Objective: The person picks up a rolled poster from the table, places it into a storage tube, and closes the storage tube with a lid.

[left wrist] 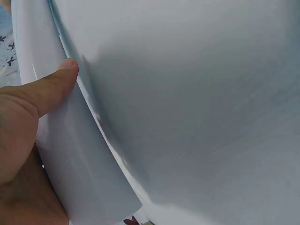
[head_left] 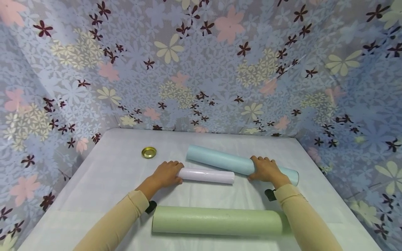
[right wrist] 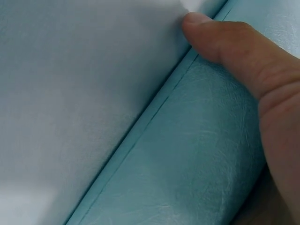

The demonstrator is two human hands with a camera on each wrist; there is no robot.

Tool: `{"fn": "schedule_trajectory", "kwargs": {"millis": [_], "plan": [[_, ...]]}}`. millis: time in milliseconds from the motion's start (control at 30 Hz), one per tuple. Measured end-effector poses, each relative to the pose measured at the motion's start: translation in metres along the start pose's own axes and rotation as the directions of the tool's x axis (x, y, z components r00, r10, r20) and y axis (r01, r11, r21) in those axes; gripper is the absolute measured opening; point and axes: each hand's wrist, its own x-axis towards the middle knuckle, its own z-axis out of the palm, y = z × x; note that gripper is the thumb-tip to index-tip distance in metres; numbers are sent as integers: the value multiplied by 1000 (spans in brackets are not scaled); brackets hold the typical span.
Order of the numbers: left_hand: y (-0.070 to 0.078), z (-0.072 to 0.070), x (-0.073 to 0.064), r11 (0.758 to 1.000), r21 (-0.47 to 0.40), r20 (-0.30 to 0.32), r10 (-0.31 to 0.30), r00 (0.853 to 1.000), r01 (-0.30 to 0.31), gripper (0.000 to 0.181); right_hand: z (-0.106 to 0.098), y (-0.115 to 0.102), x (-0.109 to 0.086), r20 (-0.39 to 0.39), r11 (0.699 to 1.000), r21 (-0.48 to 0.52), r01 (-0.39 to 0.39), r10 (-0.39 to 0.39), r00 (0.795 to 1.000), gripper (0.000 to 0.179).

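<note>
My left hand (head_left: 168, 173) grips the left end of a thin, glossy white roll (head_left: 207, 175) on the table. In the left wrist view, the thumb lies across this roll (left wrist: 84, 159) near its long edge. Farther right, my right hand (head_left: 265, 169) holds a thicker light blue roll (head_left: 220, 161) towards its right end, fingers over the far side and thumb on the near side. That roll slants from back left to front right, behind the white one. The right wrist view shows a seam along the blue roll (right wrist: 173, 136), with the thumb across it.
A long, thick pale green roll (head_left: 216, 221) lies across the front of the white-covered table (head_left: 103, 181), its right end partly behind the right sleeve. At the back left is a small round gold lid (head_left: 149, 152). Flower-patterned cloth (head_left: 201, 69) hangs around the table.
</note>
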Motion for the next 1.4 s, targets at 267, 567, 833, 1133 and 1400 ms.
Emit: {"fn": "schedule_trajectory", "kwargs": {"millis": [267,567,833,1133,1400], "plan": [[3,-10,-5,1000,-19,-45,0,999,-1,50,-1,7,-2,-17,1000,5,-1,2,1000,83],[4,-22,-13,1000,-10,-87,-2,996,1,52,-10,16,-14,-67,1000,-23,18,-20,998,79],[3,-36,-27,1000,-4,-119,-6,993,6,53,-25,21,-25,-113,1000,-2,15,-15,994,79],[2,-52,-40,999,33,-167,5,986,0,53,-34,21,-30,-142,999,-28,25,-29,989,81],[-1,-59,-46,999,36,-193,-13,981,20,55,-48,15,-37,-174,998,-50,47,-55,983,83]]}}
